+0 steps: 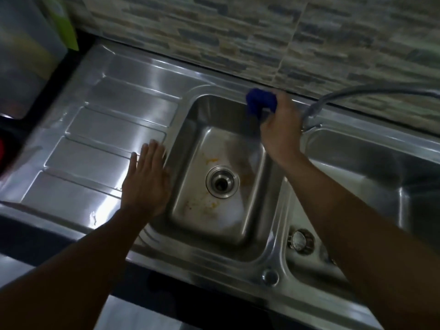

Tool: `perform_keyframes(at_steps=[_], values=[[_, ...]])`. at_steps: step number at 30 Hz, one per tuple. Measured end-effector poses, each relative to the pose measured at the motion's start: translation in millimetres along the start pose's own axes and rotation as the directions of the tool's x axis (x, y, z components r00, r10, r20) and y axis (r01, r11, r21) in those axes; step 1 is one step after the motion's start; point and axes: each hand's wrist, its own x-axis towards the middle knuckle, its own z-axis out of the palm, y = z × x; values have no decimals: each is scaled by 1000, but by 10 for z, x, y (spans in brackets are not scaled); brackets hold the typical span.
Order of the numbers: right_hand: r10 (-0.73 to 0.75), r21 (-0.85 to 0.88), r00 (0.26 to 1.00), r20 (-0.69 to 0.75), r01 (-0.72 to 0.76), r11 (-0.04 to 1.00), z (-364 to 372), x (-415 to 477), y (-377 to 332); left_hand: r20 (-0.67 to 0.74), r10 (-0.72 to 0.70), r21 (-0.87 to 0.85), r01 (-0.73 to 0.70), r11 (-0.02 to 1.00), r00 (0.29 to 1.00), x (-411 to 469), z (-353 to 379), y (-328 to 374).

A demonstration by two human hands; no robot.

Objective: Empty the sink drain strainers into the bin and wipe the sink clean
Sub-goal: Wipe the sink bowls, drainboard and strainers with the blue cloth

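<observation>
- Head view: the steel sink's small basin (183, 144) sits mid-frame. Its drain (222, 182) is a ringed dark hole in the basin floor, and I cannot tell whether a strainer is seated in it.
- Yellow-orange stains (212, 161) smear the small basin's floor, some beyond the drain and some on its near side.
- The right hand (279, 129) has its fingers curled round a blue cloth (260, 101), held against the small basin's far right corner at the rim.
- The left hand (145, 179) lies flat, fingers straight and together, holding nothing. It rests on the ribbed drainboard (114, 129) just left of the small basin.
- A larger basin (357, 151) lies right of the small basin, and a grey hose tap (371, 90) arcs in beyond it.
- A round metal piece (300, 239) sits just right of the small basin's near right corner. It is too blurred to tell what it is.
- A tiled wall (238, 32) runs behind the small basin. Far to the left, a translucent container (23, 55) stands on the dark counter (84, 47).
</observation>
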Motion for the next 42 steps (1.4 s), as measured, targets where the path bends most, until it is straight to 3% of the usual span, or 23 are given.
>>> perform_keyframes(at_steps=[4,6,8,9,13,15,22,33,38,42], values=[[-231,-38,970,70,234,971,522,426,-239,-77,-2,9,2,1000,997,-3,238,-64],[-338,-32,903,265,359,933,865,559,-286,-103,7,42,-2,999,995,17,314,-91],[-347,-82,784,514,448,891,1215,550,-304,-107,15,58,-9,998,994,44,359,-129],[-336,-148,752,568,495,857,1373,516,-291,-107,14,62,-7,998,994,48,372,-141],[-381,-233,761,524,559,796,1546,505,-196,-117,19,82,-9,997,993,52,411,-157],[-376,-221,767,520,546,808,1397,528,-73,-129,31,76,-21,997,991,46,410,-157],[-194,-359,890,412,354,863,632,277,557,-148,52,89,-39,995,988,38,406,-162],[94,-703,961,262,123,701,396,23,639,-142,37,62,-29,998,989,50,390,-136],[167,-599,954,248,16,801,370,88,555,-155,45,-10,-47,999,987,40,350,-139],[134,-493,937,323,46,869,577,281,250,-144,91,-279,-129,952,985,34,228,-281]])
